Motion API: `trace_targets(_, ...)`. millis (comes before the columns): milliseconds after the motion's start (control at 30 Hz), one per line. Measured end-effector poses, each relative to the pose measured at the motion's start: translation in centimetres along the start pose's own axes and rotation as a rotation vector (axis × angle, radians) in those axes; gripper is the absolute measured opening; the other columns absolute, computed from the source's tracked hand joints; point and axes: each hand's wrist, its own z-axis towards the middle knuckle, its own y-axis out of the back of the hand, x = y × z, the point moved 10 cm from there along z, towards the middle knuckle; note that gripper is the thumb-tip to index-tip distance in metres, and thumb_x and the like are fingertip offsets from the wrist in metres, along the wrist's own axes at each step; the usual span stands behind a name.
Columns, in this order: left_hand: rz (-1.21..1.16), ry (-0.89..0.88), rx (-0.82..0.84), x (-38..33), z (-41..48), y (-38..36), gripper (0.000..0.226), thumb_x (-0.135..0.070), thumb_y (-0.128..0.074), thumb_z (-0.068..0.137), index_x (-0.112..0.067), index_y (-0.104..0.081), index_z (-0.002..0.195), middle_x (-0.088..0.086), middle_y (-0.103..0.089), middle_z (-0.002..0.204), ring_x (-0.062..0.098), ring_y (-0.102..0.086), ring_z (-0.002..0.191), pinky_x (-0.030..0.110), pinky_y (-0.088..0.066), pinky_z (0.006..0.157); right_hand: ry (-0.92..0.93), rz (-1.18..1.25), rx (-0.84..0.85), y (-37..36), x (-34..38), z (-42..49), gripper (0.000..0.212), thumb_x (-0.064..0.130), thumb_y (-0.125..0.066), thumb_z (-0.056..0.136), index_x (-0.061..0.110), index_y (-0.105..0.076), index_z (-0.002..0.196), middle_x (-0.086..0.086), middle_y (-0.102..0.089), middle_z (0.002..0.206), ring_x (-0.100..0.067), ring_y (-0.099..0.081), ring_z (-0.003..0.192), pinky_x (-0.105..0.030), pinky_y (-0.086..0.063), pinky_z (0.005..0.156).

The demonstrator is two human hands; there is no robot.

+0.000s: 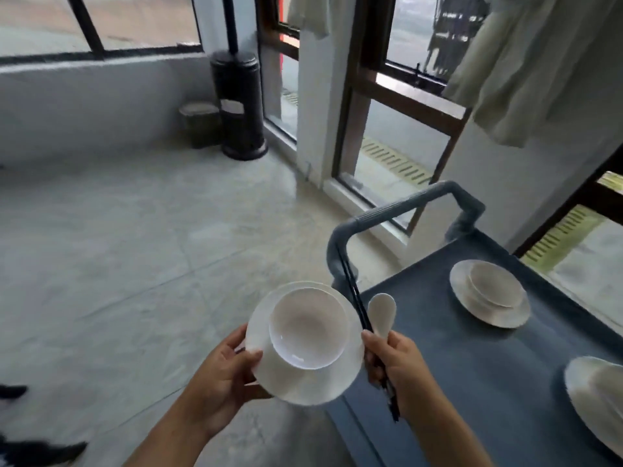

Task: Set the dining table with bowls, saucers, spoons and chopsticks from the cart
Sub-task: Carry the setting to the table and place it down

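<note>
Left hand [222,375], nearest the viewer at lower centre, grips a white saucer [303,385] by its near-left rim, with the thumb pressed on top and the fingers curled beneath. A white bowl [308,326] sits upright in the saucer, and both are held in the air over the grey floor [135,247], just left of the cart. Right hand [397,369] is closed in a fist round a pair of dark chopsticks [354,294] and the handle of a white spoon [382,311]. The chopstick tips point away from the viewer, and the spoon's bowl stands just beside them, above the fist. The blue cart [472,365] stands at right, with its handle [404,203] at the far end. On its top tray lies a second saucer [468,308] carrying a second bowl [495,286], while a third stack [593,392] is cut off by the right edge. A black cylindrical stand [239,96] in the far corner bears a pale label [232,106], too blurred to read.
</note>
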Motion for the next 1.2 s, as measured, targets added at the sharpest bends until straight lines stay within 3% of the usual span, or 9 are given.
trace_targets(267,-0.167,-0.134,-0.244,-4.6,-4.9,14.9,0.05,-0.006,-0.069,0.077,-0.029,-0.069,0.121,0.01,-0.073,0.106,0.03,-0.072,0.081,0.05,-0.059,0.066,-0.106,-0.091,0.249,-18.2,-1.4,4.6,0.034,0.01,-0.063,0.095,0.008,-0.046,0.066,-0.004,-0.04,0.045,-0.014,-0.032,0.036,-0.023,-0.028,0.038)
trace_targets(667,-0.442,-0.377,-0.631,-9.0,-9.6,31.3,0.066,-0.016,-0.083,0.058,-0.024,-0.068,0.122,0.015,-0.073,0.104,0.035,-0.072,0.085,0.05,-0.058,0.067,-0.222,-0.31,0.796,-44.9,-3.2,12.7,0.034,0.015,-0.061,0.094,0.009,-0.045,0.065,-0.004,-0.039,0.049,-0.014,-0.032,0.039,-0.023,-0.029,0.039)
trace_targets(867,-0.536,-0.502,-0.778,-14.7,-8.1,37.8,0.065,-0.014,-0.081,0.058,-0.024,-0.069,0.121,0.017,-0.073,0.106,0.034,-0.073,0.086,0.046,-0.059,0.064,-0.269,-0.412,0.982,-58.3,-2.5,17.6,0.04,0.016,-0.061,0.095,0.013,-0.044,0.058,-0.004,-0.037,0.048,-0.013,-0.03,0.039,-0.022,-0.026,0.039)
trace_targets(1033,-0.544,-0.605,-0.9,-20.8,-7.4,42.5,0.058,-0.01,-0.067,0.073,-0.021,-0.063,0.13,0.019,-0.071,0.109,0.033,-0.072,0.084,0.041,-0.059,0.055,-0.229,-0.527,1.138,-68.9,0.0,20.7,0.042,0.018,-0.061,0.096,0.013,-0.045,0.057,-0.005,-0.034,0.05,-0.015,-0.028,0.042,-0.024,-0.026,0.041)
trace_targets(1200,-0.594,-0.694,-0.963,-24.4,-8.1,47.3,0.064,-0.01,-0.062,0.077,-0.017,-0.053,0.14,0.028,-0.06,0.122,0.044,-0.06,0.098,0.042,-0.061,0.051,-0.237,-0.588,1.267,-78.4,-0.4,20.9,0.04,0.015,-0.059,0.097,0.011,-0.041,0.061,-0.004,-0.034,0.049,-0.015,-0.028,0.044,-0.025,-0.026,0.042)
